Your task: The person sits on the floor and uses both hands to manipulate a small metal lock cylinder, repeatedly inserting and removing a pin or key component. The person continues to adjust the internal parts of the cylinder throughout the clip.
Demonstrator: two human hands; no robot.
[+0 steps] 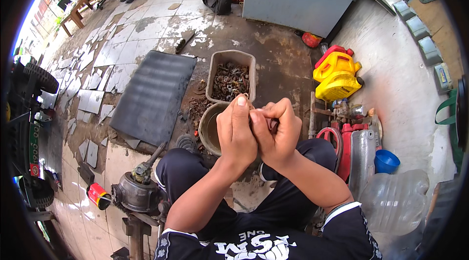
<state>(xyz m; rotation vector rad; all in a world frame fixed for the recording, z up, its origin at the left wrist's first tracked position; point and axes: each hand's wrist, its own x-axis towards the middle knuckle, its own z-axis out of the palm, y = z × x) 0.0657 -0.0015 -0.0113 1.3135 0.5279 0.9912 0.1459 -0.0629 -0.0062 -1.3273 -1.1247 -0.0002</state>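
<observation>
My left hand (234, 130) and my right hand (278, 133) meet in front of me, both closed, with thumbs and fingers pinched together. Between the fingertips is something small and brownish, mostly hidden, whose kind I cannot make out. Just beyond them, a rectangular grey tub (210, 74) holds a heap of rusty nuts, bolts and other small metal parts (232, 81). Partly covered by my left hand, a round bucket (203, 135) stands nearer to me with murky liquid inside. More rusty small parts (197, 108) lie on the floor left of the bucket.
A black rubber mat (151, 96) lies left of the tub, near broken tiles (90, 101). On the right are yellow jerrycans (337, 76), a red jack-like tool (344, 147), a blue bowl (387, 161) and a large clear plastic bottle (396, 201). A greasy metal housing (134, 191) stands by my left knee.
</observation>
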